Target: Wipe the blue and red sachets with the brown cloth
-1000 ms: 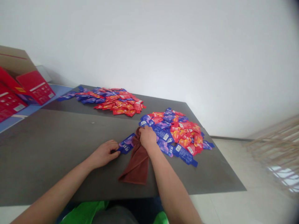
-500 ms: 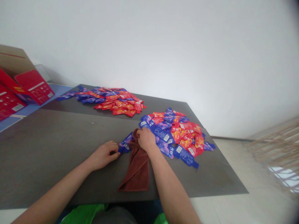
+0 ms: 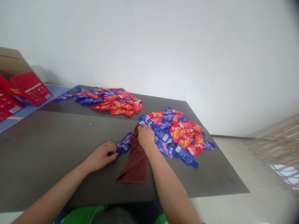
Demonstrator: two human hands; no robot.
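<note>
Blue pouch (image 3: 125, 144) pinched by left hand (image 3: 102, 155); right hand (image 3: 146, 136) grips cloth (image 3: 136, 165); open carton (image 3: 35, 88), contents hidden.

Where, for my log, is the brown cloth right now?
In the head view, the brown cloth lies just left of centre on the grey table, its far end in the right hand, between a single blue pouch and the nearer pouch pile.

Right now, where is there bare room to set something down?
Bare: table between left hand and far pile, save a scrap; the front right corner, between right arm and near pile. Crowded: both piles, and around the right hand, with cloth and packet.
</note>
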